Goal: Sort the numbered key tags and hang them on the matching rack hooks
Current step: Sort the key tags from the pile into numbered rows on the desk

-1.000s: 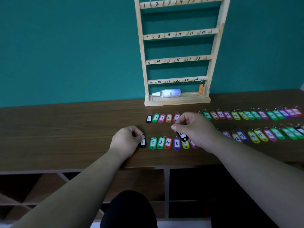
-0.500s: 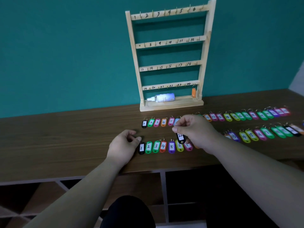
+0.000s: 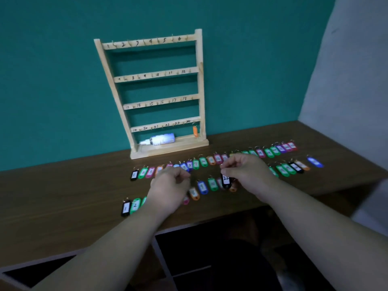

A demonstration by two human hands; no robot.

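Note:
A wooden rack (image 3: 200, 80) with four numbered rows of hooks stands against the teal wall. One orange tag (image 3: 195, 131) hangs at its bottom right hook. Two long rows of coloured numbered key tags lie on the brown table (image 3: 63, 196); a black tag 1 (image 3: 134, 174) starts the far row and another black tag 1 (image 3: 125, 208) the near row. My right hand (image 3: 247, 173) pinches the ring of a black tag marked 22 (image 3: 226, 180), which dangles just above the near row. My left hand (image 3: 170, 187) hovers curled over the near row, fingers closed, nothing visible in it.
A white bottle (image 3: 160, 140) lies on the rack's base. A lone blue tag (image 3: 314, 161) sits at the table's far right. A grey wall (image 3: 352, 80) borders the right side. Open shelving shows under the table's front edge.
The view has swung left and tilted. My left hand moved off the near black tag 1 rightward along the near row. My right hand still holds the black tag 22, slightly lifted.

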